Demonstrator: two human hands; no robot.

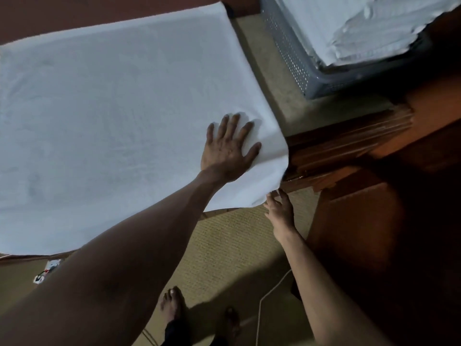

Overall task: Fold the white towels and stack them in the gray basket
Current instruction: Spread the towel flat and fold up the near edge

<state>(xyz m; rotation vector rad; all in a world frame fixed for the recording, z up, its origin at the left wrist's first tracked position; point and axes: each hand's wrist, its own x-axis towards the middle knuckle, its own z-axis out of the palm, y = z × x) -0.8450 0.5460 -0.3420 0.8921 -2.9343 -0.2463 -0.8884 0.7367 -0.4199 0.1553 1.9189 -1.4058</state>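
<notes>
Head view: left hand (229, 148), fingers spread, pins the towel (112, 108); right hand (280, 209), fingers loose, should pinch its hanging corner.

- No text, label, brand, number or sign can be read anywhere in the view.
- A small white object with red and black marks (40, 278) lies on the beige woven carpet (224, 245) at the lower left. The marks may be print, but they are too small and blurred to make out.
</notes>
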